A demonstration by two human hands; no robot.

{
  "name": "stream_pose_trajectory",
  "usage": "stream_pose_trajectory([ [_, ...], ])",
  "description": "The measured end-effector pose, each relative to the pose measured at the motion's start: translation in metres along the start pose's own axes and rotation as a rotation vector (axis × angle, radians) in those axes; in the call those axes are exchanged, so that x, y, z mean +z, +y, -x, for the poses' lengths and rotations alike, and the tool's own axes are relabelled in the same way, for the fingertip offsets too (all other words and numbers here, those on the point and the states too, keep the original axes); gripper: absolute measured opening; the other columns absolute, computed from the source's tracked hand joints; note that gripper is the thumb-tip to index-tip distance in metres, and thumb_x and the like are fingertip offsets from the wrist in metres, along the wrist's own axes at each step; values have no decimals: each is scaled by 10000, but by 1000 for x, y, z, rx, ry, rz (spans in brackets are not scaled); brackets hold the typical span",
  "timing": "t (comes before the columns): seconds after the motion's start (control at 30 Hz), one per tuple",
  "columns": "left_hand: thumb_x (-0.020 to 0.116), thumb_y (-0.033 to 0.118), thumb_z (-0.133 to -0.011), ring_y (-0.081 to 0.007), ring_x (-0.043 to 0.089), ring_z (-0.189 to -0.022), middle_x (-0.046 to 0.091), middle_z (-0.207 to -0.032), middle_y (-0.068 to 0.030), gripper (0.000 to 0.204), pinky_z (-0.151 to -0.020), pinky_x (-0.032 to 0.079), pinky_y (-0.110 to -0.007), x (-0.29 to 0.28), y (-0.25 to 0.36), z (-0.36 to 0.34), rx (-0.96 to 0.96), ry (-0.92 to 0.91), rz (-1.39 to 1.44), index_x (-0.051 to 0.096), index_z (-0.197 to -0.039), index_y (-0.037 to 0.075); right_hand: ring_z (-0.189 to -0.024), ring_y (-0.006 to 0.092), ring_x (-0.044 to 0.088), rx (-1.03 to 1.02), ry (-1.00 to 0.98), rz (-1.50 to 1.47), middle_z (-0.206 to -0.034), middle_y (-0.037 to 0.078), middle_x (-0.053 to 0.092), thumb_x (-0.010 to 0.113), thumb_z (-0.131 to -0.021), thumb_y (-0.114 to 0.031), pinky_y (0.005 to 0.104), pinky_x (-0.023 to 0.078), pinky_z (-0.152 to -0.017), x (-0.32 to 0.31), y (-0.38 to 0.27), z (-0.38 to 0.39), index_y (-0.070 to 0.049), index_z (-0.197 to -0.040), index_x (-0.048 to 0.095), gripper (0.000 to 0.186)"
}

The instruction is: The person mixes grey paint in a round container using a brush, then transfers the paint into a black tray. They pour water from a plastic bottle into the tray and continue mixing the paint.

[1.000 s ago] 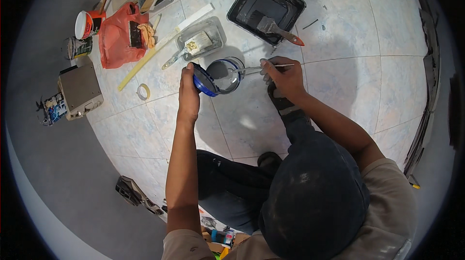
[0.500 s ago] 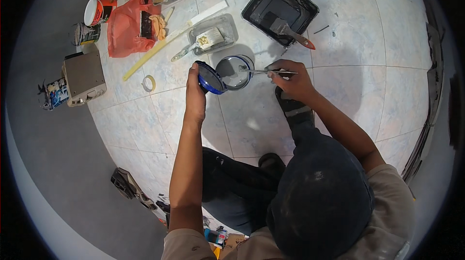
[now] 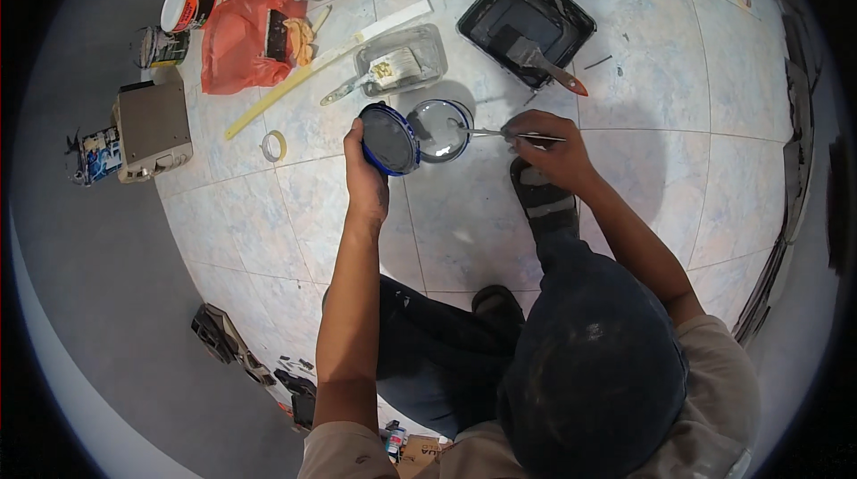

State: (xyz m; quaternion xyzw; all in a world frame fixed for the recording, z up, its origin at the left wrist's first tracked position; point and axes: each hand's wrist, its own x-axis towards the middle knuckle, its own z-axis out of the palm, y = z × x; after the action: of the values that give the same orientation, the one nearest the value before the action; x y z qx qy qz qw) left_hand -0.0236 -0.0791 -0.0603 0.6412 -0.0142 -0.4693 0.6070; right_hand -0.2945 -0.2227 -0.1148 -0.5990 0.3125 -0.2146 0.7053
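Note:
My left hand (image 3: 367, 177) is closed on the edge of a round blue-rimmed lid (image 3: 386, 141), tilted so its grey-coated inner face shows. Just right of the lid, a blue-rimmed tub (image 3: 436, 141) of wet grey paint stands on the tiled floor, partly overlapped by the lid. The fingers of my right hand (image 3: 546, 150) are pinched around a slim metal spoon (image 3: 486, 132). Its tip reaches over the right rim into the tub; the bowl's exact shape is hard to make out.
Beyond the tub lie a clear tray (image 3: 435, 41) with a white-bristled paintbrush (image 3: 393, 69) and a black paint tray (image 3: 571, 10) with another brush (image 3: 534, 57). A tape roll (image 3: 273, 146), long yellow strip (image 3: 277, 108) and red plastic bag (image 3: 239, 50) lie left. My sandalled foot (image 3: 539, 189) is close by.
My left hand has turned the lid so more of its inner face shows. The spoon stays in the tub, and the whole view has shifted slightly.

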Motion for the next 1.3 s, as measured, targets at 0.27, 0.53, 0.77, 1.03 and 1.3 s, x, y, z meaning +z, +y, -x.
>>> stream_pose_trajectory([
  [0.27,398,540,-1091,-215,648,-1193,697,-1280,-82,577,-1080,480,-395,-3,-4,6,-46,-99,124,629,-1341,74,-998,186,729,11,54,-172,-1119,108,745,733,-917,24,311,593,-920,13,-31,-3,57,-1130,748,216],
  [0.53,370,493,-1116,-215,630,-1226,692,-1306,-92,590,-1117,440,-379,18,-6,18,-12,-158,-83,618,-1369,20,-959,286,746,-481,87,320,-1090,156,743,784,-860,-3,361,604,-846,65,-65,-16,-3,-1087,756,229],
  [0.77,385,411,-1098,-215,480,-1369,529,-1475,-116,615,-1190,328,-346,18,-13,14,137,-265,-219,400,-1568,15,-939,329,723,-587,59,421,-1046,143,725,796,-804,-5,407,601,-817,68,-51,-11,-21,-1064,733,268],
  [1.03,417,410,-1057,-241,465,-1369,517,-1462,-139,671,-1192,312,-348,26,-16,13,303,-277,-345,365,-1596,14,-932,307,737,-598,82,402,-1079,157,730,777,-836,34,391,597,-810,67,-53,-15,-3,-1126,739,295],
  [1.3,433,442,-1041,-250,457,-1382,510,-1479,-148,716,-1203,298,-355,25,-16,13,288,-297,-257,365,-1601,2,-933,318,739,-606,106,441,-1069,160,737,792,-828,13,386,601,-803,70,-56,-21,-7,-1086,747,263],
])
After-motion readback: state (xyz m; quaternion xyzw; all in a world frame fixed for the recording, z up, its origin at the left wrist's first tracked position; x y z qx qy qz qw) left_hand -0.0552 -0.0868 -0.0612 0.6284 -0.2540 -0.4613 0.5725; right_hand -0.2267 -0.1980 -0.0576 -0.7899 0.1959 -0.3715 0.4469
